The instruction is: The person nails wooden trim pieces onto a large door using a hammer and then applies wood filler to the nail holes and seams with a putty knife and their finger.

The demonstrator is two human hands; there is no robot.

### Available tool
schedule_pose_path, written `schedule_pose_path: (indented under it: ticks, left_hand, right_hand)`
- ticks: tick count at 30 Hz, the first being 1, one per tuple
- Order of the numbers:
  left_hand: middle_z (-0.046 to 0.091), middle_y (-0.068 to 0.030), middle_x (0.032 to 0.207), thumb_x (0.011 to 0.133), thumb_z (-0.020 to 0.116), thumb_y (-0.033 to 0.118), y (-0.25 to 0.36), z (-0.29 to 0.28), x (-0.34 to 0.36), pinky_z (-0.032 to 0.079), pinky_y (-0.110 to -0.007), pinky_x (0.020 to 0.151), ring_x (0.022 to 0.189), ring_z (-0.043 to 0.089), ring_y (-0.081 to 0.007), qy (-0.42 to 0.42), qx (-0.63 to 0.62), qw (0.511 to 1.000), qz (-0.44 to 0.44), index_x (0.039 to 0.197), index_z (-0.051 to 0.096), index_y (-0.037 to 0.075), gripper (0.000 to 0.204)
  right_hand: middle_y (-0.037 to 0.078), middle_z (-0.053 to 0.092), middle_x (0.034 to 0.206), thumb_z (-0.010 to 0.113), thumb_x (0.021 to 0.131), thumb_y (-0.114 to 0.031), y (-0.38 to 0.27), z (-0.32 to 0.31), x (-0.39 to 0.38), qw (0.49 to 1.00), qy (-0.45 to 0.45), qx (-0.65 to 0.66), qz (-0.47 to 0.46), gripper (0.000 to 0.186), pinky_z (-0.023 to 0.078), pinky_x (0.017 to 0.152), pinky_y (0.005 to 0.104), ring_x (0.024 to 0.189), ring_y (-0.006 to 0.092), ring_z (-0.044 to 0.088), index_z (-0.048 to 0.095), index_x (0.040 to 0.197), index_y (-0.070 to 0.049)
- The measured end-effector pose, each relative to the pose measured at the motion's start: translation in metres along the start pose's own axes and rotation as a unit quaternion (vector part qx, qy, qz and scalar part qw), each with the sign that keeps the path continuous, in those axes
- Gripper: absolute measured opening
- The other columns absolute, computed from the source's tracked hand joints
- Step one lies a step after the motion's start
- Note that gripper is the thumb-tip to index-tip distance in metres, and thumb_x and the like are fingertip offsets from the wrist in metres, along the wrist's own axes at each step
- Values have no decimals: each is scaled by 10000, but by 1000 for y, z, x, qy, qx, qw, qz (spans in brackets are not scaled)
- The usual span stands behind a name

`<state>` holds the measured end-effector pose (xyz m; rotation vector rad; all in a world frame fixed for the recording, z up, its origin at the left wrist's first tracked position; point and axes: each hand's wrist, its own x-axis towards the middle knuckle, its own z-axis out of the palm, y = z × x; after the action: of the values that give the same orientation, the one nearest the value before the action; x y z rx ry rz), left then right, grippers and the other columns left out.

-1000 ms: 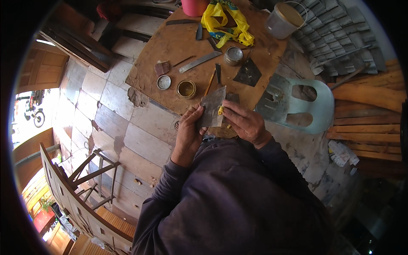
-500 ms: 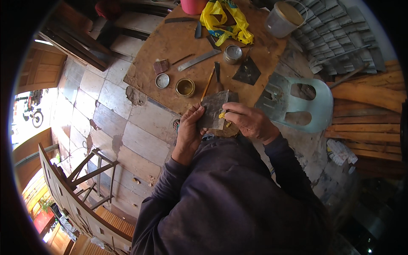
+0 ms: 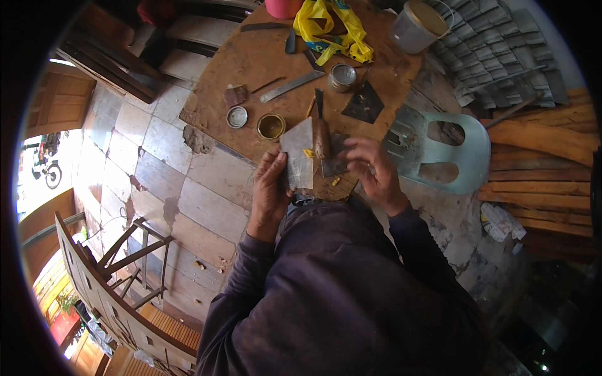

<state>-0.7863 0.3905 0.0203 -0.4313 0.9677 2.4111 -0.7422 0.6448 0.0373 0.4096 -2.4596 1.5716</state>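
My left hand [image 3: 271,182] pinches a thin grey flat plate [image 3: 298,155] by its left edge, holding it tilted above the table's near edge. A small dab of yellow paste [image 3: 308,153] sticks to its face. My right hand [image 3: 374,169] is apart from that plate, its fingers loosely bent and spread, with nothing visible in them. Beside its fingertips is a darker flat plate [image 3: 336,156], partly covered. Another bit of yellow paste [image 3: 337,182] lies near the table's edge. Just beyond the held plate lies a tool with a brown wooden handle [image 3: 321,139] and dark blade.
On the brown table [image 3: 207,94] are an open can [image 3: 271,127], a lid [image 3: 237,117], a grey tin [image 3: 342,78], a metal strip [image 3: 291,86], a dark plate [image 3: 364,103] and a yellow plastic bag [image 3: 332,31]. A bucket [image 3: 417,28] and a pale chair [image 3: 464,150] stand right.
My right hand has drawn away from the plate to the right, its fingers loosening. The plate in my left hand has shifted left and turned, uncovering the wooden handle.
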Motion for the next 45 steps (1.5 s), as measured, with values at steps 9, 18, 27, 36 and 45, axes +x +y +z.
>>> schedule_pose_path:
  ticks: [9, 18, 27, 36, 45]
  left_hand:
    - [692, -52, 1068, 1133, 593, 221, 3, -26, -9, 564, -255, 551, 788, 700, -117, 72, 143, 974, 162, 1348, 525, 77, 268]
    - [685, -38, 1114, 1127, 549, 170, -6, -42, -19, 571, -265, 702, 902, 687, -115, 94, 43, 988, 111, 1305, 571, 75, 203]
    - [663, 1, 1117, 1119, 632, 252, -23, -57, -24, 512, -267, 927, 1027, 610, -75, 177, 63, 973, 134, 1330, 563, 74, 285]
    - [716, -23, 1106, 1067, 709, 166, -21, -65, -45, 533, -262, 912, 998, 658, -94, 216, 103, 961, 136, 1409, 517, 51, 409]
    - [712, 15, 1111, 1116, 647, 220, -26, -98, -61, 558, -276, 890, 1013, 658, -79, 219, -11, 968, 119, 1297, 639, 81, 228]
  right_hand:
    - [229, 501, 1480, 871, 823, -558, 75, 56, -36, 904, -10, -379, 199, 924, 474, 1083, 521, 1359, 437, 507, 517, 1537, -90]
    - [200, 449, 1541, 926, 754, -496, 97, 47, -52, 881, -6, -396, 258, 972, 447, 1068, 610, 1423, 441, 437, 502, 1567, -173]
    - [266, 476, 1542, 948, 750, -440, 72, 61, -30, 874, -44, -408, 260, 1079, 432, 1115, 618, 1433, 456, 457, 410, 1637, -146]
    - [169, 573, 1444, 969, 712, -282, 91, 38, -24, 876, -17, -298, 379, 1117, 480, 1048, 569, 1340, 412, 559, 369, 1651, -190]
    - [125, 652, 820, 826, 931, -309, 130, -6, -42, 924, 8, -75, 375, 410, 491, 708, 367, 753, 201, 564, 662, 1072, 39]
